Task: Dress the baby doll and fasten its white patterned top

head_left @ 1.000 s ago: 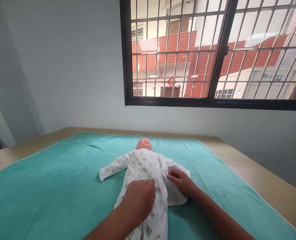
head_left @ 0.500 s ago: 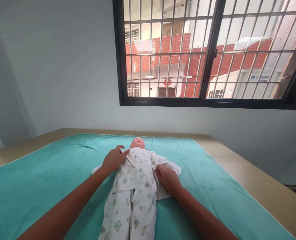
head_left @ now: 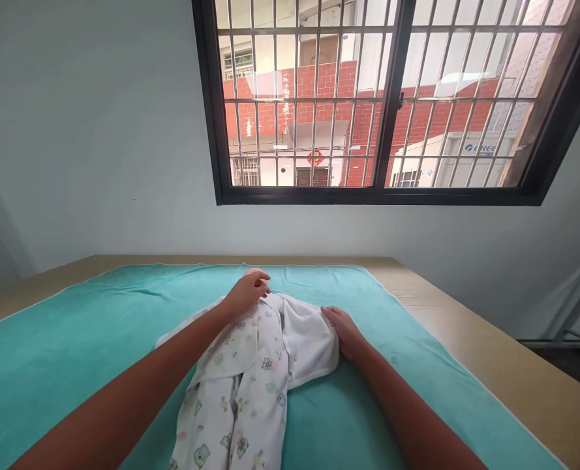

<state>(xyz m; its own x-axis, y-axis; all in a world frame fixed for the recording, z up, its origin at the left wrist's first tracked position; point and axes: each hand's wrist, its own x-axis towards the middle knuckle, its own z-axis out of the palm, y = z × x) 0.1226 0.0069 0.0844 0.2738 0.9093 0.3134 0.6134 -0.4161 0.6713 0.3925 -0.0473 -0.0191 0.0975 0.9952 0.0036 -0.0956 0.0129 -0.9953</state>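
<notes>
A baby doll in a white printed romper [head_left: 250,365] lies on its back on a teal blanket [head_left: 74,339]. My left hand [head_left: 247,291] rests over the doll's head and collar, fingers curled on the fabric, so the head is almost hidden. My right hand [head_left: 344,331] grips the edge of the romper's right front flap [head_left: 309,339], which is folded open and shows its plain white inside. The romper's legs run toward me at the bottom of the view.
The blanket covers a wide beige platform [head_left: 466,339] against a pale wall. A barred black-framed window [head_left: 378,98] sits above. The platform's right edge drops off toward a dark floor [head_left: 564,365].
My left hand went from the doll's belly up to its shoulder, then onto the head and collar. My right hand has pulled the right flap outward and open. The view shifted right.
</notes>
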